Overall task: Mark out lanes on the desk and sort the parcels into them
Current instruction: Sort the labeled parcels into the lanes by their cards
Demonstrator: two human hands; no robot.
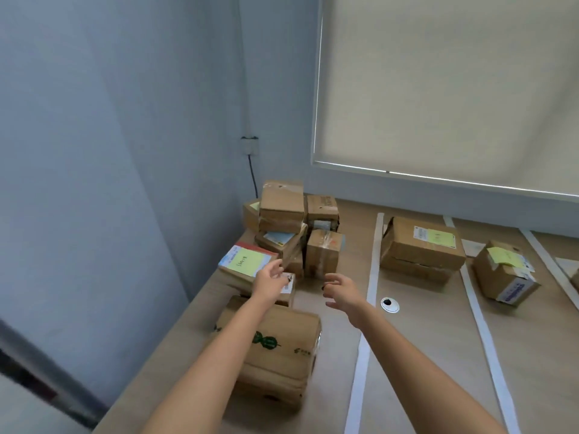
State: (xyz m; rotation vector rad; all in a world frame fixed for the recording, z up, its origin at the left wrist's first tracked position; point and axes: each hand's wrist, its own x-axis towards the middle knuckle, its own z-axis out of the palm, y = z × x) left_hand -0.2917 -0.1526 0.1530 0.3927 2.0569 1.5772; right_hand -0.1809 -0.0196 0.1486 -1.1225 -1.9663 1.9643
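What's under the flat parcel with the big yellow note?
The flat parcel lies on another brown box; the left hand covers its right end, so the rest stays hidden.

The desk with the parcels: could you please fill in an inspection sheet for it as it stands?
Surface: wooden desk, split into lanes by white tape strips.
Job's things: unsorted parcel pile at the left; large parcel and small parcel each in a lane.
Clutter: nothing seen.
Grippers: left hand and right hand open, empty, reaching toward the pile.
Cables: dark cable drops from wall socket; cable grommet in desk.
Surroundings: blue wall, lowered roller blind.
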